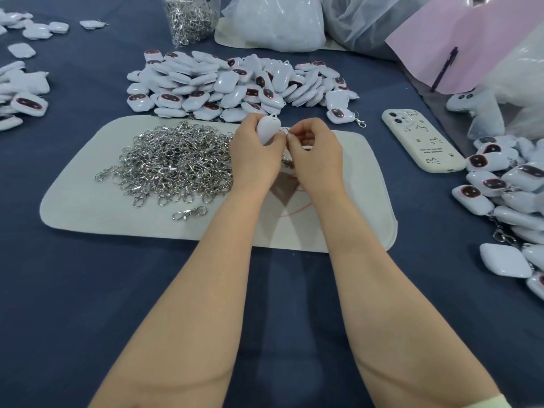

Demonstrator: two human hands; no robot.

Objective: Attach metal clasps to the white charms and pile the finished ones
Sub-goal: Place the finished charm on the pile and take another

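**One charm being held up over the mat, ring being pinched right next to it**

A single white charm (pixel 266 129) is being gripped in the left hand (pixel 256 151), plain side up, with its little loop poking out the top, just above the far edge of the pale mat (pixel 88 207). It's being wrapped by curled fingers. Right beside it a small metal ring (pixel 285 130) is being pinched between thumb and fingertip of the right hand (pixel 315 151), the other fingers being tucked in. Ring and loop are being held very close together, but whether they're touching can't be told. A bit of clasp hardware (pixel 288 163) is being dangled under the hands.

On the left part of the mat a big heap of loose clasps (pixel 173 163) is being stored, with one stray clasp (pixel 190 213) lying just in front of it. Behind the mat a pile of charms (pixel 235 83) is being stored too, many of them face up with dark screens showing. Charms with clasps on are being gathered in the right-hand pile (pixel 506 184), and one lone clasped charm (pixel 341 114) is sitting by the mat's far right corner. A cream phone (pixel 422 141) is lying between the two. Further back, a clear bag of clasps (pixel 191 16) and white plastic bags (pixel 273 22) are being stored on the blue cloth (pixel 88 290).
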